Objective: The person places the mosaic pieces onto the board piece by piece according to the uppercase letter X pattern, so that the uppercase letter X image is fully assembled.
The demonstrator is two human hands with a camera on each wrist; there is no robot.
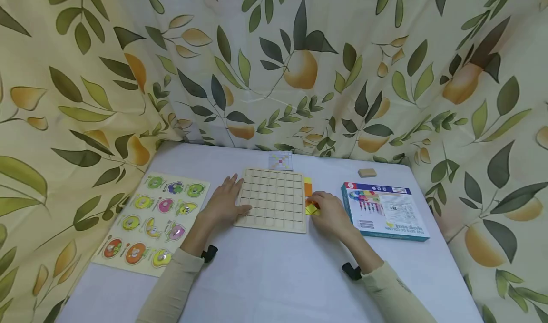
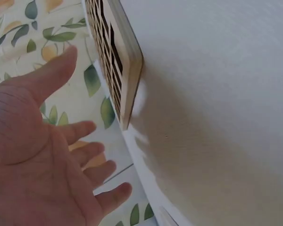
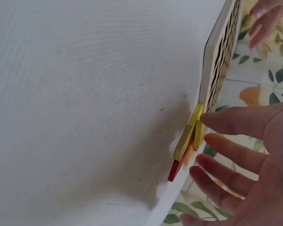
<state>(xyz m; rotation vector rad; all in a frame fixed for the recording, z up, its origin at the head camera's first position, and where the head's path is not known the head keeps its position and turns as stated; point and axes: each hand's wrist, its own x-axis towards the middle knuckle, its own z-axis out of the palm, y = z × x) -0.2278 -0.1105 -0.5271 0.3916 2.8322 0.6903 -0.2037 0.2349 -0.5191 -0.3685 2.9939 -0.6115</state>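
A square wooden grid board (image 1: 274,199) lies mid-table, its visible squares bare. My left hand (image 1: 224,204) rests along the board's left edge, with fingers spread and the thumb reaching onto its lower left part. In the left wrist view the left palm (image 2: 42,155) holds nothing. On the board's right side are small yellow tiles (image 1: 312,210) and orange tiles (image 1: 308,189). My right hand (image 1: 328,212) is over them. In the right wrist view its thumb touches a yellow tile (image 3: 199,134) leaning on others, fingers loosely extended; a red tile (image 3: 174,171) shows below.
A fruit puzzle board (image 1: 151,223) lies on the left. To the right is a flat boxed set (image 1: 385,211), with a small wooden block (image 1: 367,172) behind it. A pattern card (image 1: 280,161) lies beyond the grid board. Patterned curtain (image 1: 274,75) encloses the table's back and sides.
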